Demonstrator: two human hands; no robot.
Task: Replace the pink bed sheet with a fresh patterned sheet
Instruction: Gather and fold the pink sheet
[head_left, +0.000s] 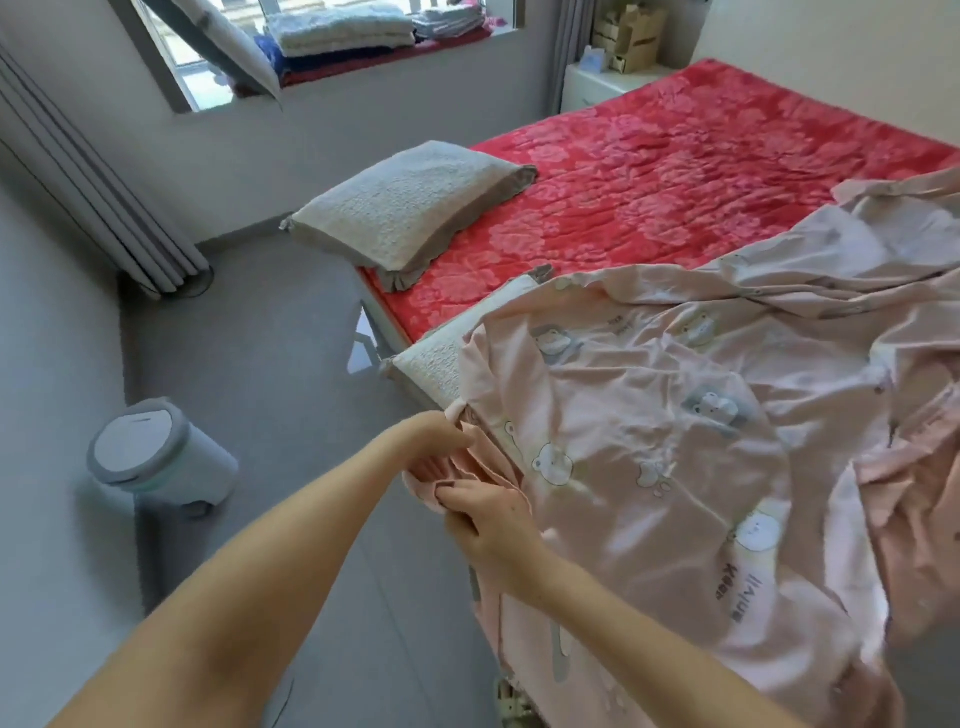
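Broadly, the bed filled the right side of your view, its red floral quilted cover (675, 171) lying bare across the far half. The pink bear-print sheet (649, 415) lay crumpled over the near half of that cover, rumpled into folds, its near edge hanging down over the side of the bed closest to you. Grey floor (270, 338) took up the left, with a pleated grey curtain (88, 192) hanging against the wall at the far left. One grey textured pillow (410, 213) sat on the far left corner of the red cover, jutting out past the mattress edge; a second pillow (431, 364) of the same fabric lay nearer you on the bed's left edge, partly buried under the pink sheet. A stack of folded blankets (337, 36) rested on the window ledge at the back. A small white bin with a grey rim (156, 457) stood on the floor to your left, well apart from the bed. Both your arms reached forward to the sheet's left edge: your left hand (439, 434) had its fingers curled round a bunched fold of the pink fabric, and your right hand (483, 512), just beside and below it, pinched the same gathered edge between thumb and fingers.
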